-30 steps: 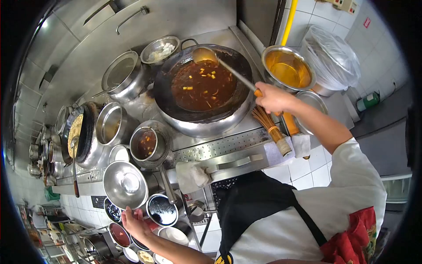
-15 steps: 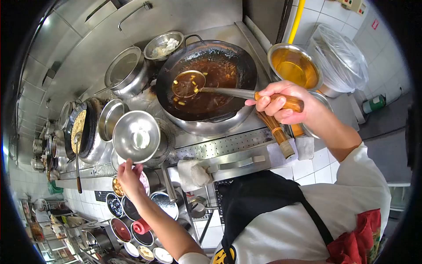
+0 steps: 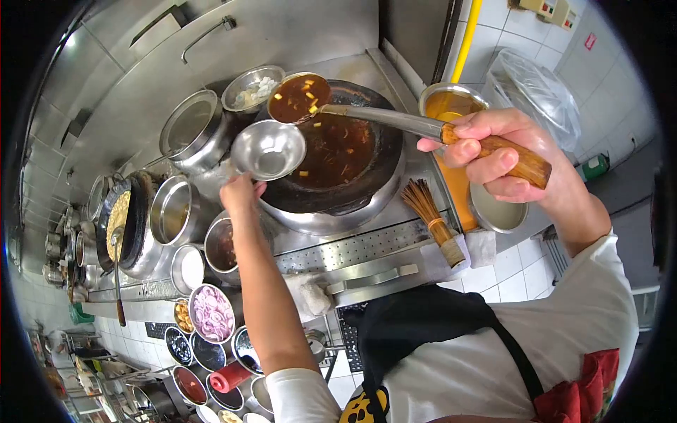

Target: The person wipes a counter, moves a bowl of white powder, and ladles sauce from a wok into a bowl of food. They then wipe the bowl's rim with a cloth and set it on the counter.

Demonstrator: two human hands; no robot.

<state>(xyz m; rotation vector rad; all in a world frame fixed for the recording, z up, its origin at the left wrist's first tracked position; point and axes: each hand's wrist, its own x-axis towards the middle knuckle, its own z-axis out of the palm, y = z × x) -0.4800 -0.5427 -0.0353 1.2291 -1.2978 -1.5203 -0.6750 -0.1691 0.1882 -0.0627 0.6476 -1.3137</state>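
My right hand grips the wooden handle of a ladle. Its bowl is raised above the far left side of the wok, full of brown sauce with yellow pieces. My left hand holds an empty steel bowl by its near rim, just below the ladle's bowl and over the wok's left edge. More brown sauce with thin strips lies in the black wok on the stove.
To the right are a bamboo brush and a pot of yellow oil. A second wok is at left. Below my left arm stand sliced purple onions, a red bottle and several containers. A steel bowl with white pieces sits behind.
The ladle has risen out of the wok's sauce, filled, and moved left. My left hand has brought the steel bowl rightward and up to the wok's edge, uncovering the onions.
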